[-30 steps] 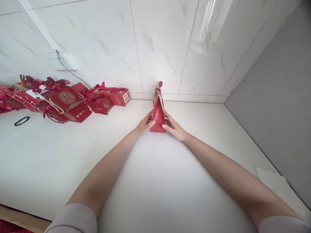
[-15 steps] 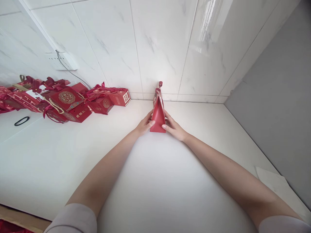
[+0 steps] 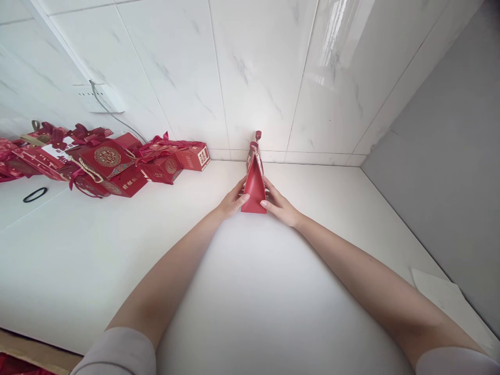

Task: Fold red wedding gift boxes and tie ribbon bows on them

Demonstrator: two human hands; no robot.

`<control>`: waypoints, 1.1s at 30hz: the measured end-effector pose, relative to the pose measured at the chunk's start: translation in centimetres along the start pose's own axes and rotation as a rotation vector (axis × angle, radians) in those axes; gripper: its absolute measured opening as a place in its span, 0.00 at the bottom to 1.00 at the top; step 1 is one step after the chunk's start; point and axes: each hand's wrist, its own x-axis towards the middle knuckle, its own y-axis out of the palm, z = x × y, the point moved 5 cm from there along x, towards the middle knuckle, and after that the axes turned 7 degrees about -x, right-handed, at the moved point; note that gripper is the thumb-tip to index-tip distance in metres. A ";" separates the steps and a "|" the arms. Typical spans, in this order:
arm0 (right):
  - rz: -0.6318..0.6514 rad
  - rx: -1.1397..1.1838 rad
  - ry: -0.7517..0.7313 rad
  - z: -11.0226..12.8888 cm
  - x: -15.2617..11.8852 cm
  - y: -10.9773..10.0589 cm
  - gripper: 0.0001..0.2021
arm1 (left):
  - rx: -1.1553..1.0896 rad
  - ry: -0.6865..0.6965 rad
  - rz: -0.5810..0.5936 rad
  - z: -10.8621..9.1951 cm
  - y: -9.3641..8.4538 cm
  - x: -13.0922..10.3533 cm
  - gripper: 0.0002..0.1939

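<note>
Near the wall, a red folded paper gift box [image 3: 255, 190] stands upright on the white table, with its narrow triangular side facing me. Its top edges lean together, and small red rounded parts stick up above them. My left hand [image 3: 233, 200] presses on the box's left side, thumb at its front edge. On the opposite side, my right hand [image 3: 282, 204] holds it in the same way, the thumb on the front edge. The fingers of both hands lie partly hidden behind the box's sides.
At the left, a row of red gift boxes [image 3: 113, 161] with ribbons and gold cords lines the tiled wall [image 3: 175, 62]. A black ring [image 3: 35, 195] lies before them. A socket [image 3: 99, 98] with a grey cable sits above. A cardboard edge [image 3: 35, 350] shows at lower left.
</note>
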 end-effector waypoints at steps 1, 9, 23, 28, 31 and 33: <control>-0.003 0.019 0.012 -0.1 0.0 0.0 0.41 | 0.001 -0.001 0.000 0.0 0.0 0.0 0.42; 0.002 0.046 0.034 -0.2 -0.1 0.0 0.41 | -0.003 0.008 0.007 0.0 -0.1 0.0 0.42; -0.001 0.049 0.022 0.0 0.0 -0.1 0.41 | -0.007 0.000 -0.008 0.1 0.0 0.0 0.44; -0.001 0.041 0.030 -0.2 0.0 0.0 0.41 | -0.008 0.003 -0.001 0.1 0.0 0.0 0.43; -0.002 0.035 0.033 -0.2 0.0 0.0 0.41 | -0.006 -0.002 -0.006 0.1 0.0 -0.1 0.43; -0.002 0.018 0.025 -0.2 0.0 0.0 0.41 | -0.003 -0.007 -0.004 0.1 0.0 -0.1 0.43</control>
